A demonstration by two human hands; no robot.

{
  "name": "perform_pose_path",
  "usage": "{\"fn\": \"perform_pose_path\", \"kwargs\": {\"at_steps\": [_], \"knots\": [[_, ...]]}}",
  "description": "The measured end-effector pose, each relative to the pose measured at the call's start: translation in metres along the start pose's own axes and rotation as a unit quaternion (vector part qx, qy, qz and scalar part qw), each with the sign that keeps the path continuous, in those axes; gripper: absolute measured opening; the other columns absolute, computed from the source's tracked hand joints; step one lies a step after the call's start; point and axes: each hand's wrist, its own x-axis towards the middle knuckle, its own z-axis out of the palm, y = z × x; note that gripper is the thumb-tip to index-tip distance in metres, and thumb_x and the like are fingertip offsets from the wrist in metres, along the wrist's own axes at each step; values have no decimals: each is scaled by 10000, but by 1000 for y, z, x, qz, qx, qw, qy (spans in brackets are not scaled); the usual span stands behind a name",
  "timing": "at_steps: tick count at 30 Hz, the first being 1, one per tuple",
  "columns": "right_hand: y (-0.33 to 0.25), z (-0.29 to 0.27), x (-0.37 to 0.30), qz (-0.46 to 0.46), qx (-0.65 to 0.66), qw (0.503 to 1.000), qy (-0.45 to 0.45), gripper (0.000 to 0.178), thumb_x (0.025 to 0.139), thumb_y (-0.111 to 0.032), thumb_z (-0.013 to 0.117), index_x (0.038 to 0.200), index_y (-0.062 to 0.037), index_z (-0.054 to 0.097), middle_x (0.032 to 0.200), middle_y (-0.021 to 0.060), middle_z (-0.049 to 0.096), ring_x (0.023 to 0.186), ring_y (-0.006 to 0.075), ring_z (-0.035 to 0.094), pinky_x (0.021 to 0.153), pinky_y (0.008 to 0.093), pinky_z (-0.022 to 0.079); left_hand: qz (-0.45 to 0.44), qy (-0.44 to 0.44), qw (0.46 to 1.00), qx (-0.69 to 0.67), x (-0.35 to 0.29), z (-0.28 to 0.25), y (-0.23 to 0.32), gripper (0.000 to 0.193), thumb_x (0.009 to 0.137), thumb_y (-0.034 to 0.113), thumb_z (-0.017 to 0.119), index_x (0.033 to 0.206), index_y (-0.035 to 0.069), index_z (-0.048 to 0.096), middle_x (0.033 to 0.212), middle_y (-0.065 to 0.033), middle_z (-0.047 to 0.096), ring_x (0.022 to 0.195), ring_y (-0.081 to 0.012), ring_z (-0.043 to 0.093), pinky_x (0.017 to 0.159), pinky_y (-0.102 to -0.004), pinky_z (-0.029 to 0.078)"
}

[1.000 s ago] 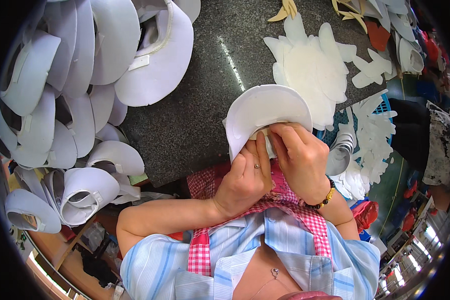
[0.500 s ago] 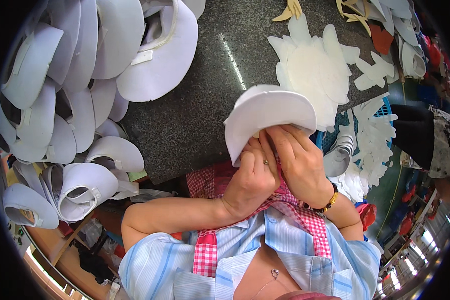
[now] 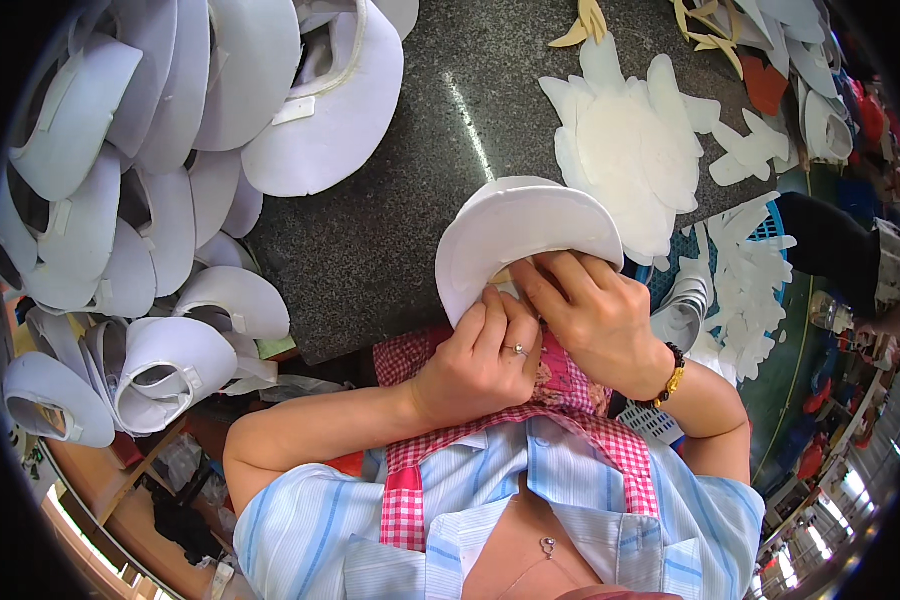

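Gripping white visor brim at its near edge: left hand and right hand, both clamped shut on it, held above dark speckled bench. Stacked white visors at left; white cut pieces beyond.

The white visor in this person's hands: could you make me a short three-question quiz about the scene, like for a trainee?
1. True or false: both hands grip the white visor.
2. Which hand wears a ring? A) left hand B) right hand
3. Fill in: the pile of white visors lies to the person's ____.

Key
1. True: the fingers of both hands pinch its lower edge.
2. A; the right wrist carries a dark bead bracelet.
3. Left, beside the dark stone table.
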Motion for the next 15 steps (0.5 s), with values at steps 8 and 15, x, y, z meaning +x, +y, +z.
{"fn": "perform_pose_path", "kwargs": {"at_steps": [8, 15], "knots": [[7, -10, 2, -23, 63, 998, -14, 407, 659, -126, 592, 1031, 36, 632, 994, 104, 605, 829, 207, 595, 682, 263, 516, -48, -9, 999, 18, 8, 1, 10, 264, 792, 136, 535, 939, -65, 623, 913, -212, 615, 847, -327, 642, 707, -348, 513], [4, -15, -18, 2, 17, 1000, 4, 406, 632, -95, 608, 1011, 50, 634, 1091, 157, 613, 1077, 275, 558, 861, 320, 490, -31, -129, 988, 77, 23, -3, 23, 277, 805, 126, 516, 967, -77, 610, 945, -261, 603, 853, -364, 637, 777, -395, 517]]}}
